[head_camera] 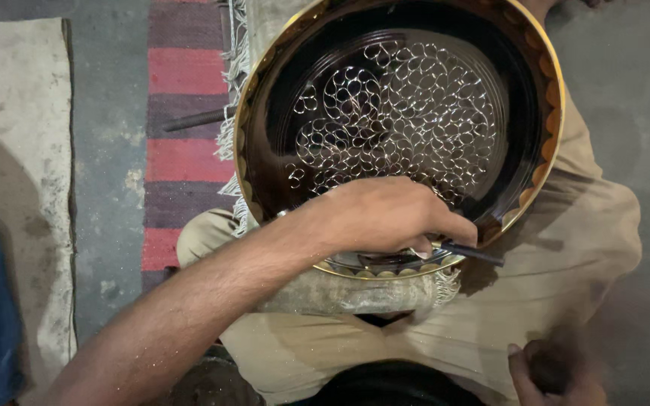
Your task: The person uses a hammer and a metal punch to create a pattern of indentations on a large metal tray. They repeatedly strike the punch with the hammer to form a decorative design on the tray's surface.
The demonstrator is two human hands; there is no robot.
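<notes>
Looking down, we find a good deal cut off or blurred. Our right hand (554, 372) sits at the bottom edge of the frame, smeared by motion; its fingers seem curled around something dark and rounded, but we cannot make out what it is or how firmly it is held. The far rim of the round tray (543, 75) runs out of the top of the view, and a dark curved object at the bottom centre is only partly in the picture. The near end of the thin dark tool (475, 252) is buried under our knuckles.

Our left forearm comes in from the lower left and crosses diagonally up to the tray, the wrist bent so that the left hand (385, 218) lies palm down over the tray's near rim. Its fingers (445, 225) are closed, pinching the tool, whose free end pokes out just to the right of the fingertips and points along the gold scalloped edge.

The tray is dark and glossy, and beyond the fingers its middle is covered in a bright pattern of silvery loops (400, 113). It rests on a fringed cloth pad (340, 289) on our lap, just beneath the fingers. Well to the left of them a red and purple striped rug (182, 113) lies on the grey floor.
</notes>
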